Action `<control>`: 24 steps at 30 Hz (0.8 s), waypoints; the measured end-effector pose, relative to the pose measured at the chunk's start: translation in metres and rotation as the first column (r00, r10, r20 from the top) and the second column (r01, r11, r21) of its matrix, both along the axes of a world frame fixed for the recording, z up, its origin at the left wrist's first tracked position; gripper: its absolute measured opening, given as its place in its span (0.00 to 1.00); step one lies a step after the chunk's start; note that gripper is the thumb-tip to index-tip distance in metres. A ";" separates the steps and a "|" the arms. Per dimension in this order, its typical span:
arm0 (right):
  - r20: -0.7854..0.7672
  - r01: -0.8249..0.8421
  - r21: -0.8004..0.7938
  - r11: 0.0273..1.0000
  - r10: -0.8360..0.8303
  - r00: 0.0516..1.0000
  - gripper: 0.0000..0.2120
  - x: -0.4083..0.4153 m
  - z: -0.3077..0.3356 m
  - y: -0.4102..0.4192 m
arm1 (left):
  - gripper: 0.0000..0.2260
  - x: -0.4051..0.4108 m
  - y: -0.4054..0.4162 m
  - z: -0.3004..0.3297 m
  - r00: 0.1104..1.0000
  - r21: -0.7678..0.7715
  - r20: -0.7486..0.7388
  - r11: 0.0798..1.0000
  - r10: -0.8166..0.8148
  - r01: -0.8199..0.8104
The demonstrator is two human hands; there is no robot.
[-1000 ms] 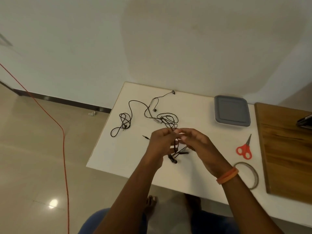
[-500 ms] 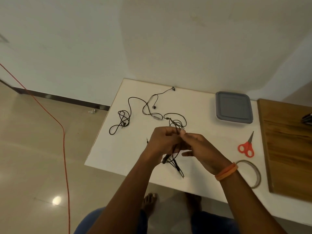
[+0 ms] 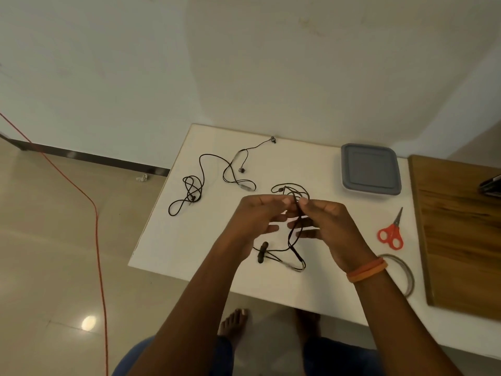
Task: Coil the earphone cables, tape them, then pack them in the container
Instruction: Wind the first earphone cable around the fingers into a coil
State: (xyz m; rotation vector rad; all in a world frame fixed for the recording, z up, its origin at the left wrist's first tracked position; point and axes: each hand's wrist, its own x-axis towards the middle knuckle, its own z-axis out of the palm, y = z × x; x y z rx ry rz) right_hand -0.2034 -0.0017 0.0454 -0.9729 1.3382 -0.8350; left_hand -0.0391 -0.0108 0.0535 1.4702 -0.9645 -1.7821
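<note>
Above the middle of the white table (image 3: pixel 173 245), my left hand (image 3: pixel 260 215) and my right hand (image 3: pixel 325 221) meet and both pinch a black earphone cable (image 3: pixel 291 240). Loops of it stick up behind my fingertips, and a length hangs down to the table with a black bar-shaped piece (image 3: pixel 262 252) at its end. A second black earphone (image 3: pixel 206 175) lies uncoiled at the table's far left. The grey lidded container (image 3: pixel 371 169) sits shut at the far right. A tape roll (image 3: pixel 404 275) lies by my right wrist.
Red-handled scissors (image 3: pixel 391 233) lie between the container and the tape. A wooden board (image 3: pixel 461 234) covers the table's right end, with a dark object (image 3: pixel 490 183) on it. A red cord (image 3: pixel 97 240) runs over the floor at left. My bare feet show under the table's near edge.
My hands have lifted slightly and drawn more cable up between them. The hanging end with the bar-shaped piece has swung and now trails lower toward the table's near edge.
</note>
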 end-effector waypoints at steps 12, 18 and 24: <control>-0.092 0.137 0.032 0.990 -0.133 0.987 0.14 -0.007 -0.006 -0.005 | 0.07 0.007 -0.011 0.003 0.902 0.136 -0.104 0.905 0.418 -0.404; -0.318 0.373 -0.031 0.927 -0.363 0.876 0.12 -0.029 -0.020 -0.004 | 0.04 0.014 -0.018 0.005 0.856 0.023 -0.033 0.857 0.516 -0.515; -0.491 0.331 -0.111 0.937 -0.341 0.802 0.22 -0.015 -0.009 0.012 | 0.07 -0.010 -0.013 0.017 0.965 -0.123 0.053 0.961 0.257 -0.249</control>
